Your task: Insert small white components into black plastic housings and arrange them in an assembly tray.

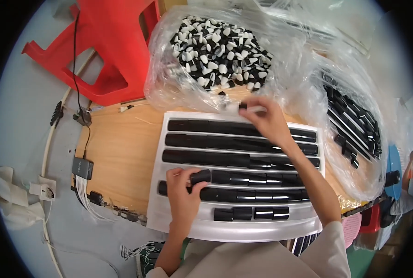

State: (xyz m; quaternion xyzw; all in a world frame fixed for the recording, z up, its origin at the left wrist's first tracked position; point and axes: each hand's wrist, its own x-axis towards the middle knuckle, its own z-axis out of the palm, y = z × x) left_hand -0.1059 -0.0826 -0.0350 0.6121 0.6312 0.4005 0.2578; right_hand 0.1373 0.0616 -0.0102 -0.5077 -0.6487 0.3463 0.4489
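Note:
My left hand [182,190] pinches a short glossy black tube [200,176] at the left end of the fourth row on a silvery-white tray [202,230]. Along this tray lie several rows of similar black tubes [206,156], placed end to end, with a shorter row near the front. Over the tray's far edge, my right hand [265,121] has its thumb and fingers closed on a small black piece with a white end [242,107], partly smeared by motion. Beyond it, a clear plastic bag [162,76] holds a heap of small black pieces with rounded white tips [220,55].
Another clear bag [371,180], filled with black tubes [354,120], lies at the right. A red plastic stool [118,41] stands at the far left. On the wooden table's [118,134] left edge sits a dark box with white wires [83,167].

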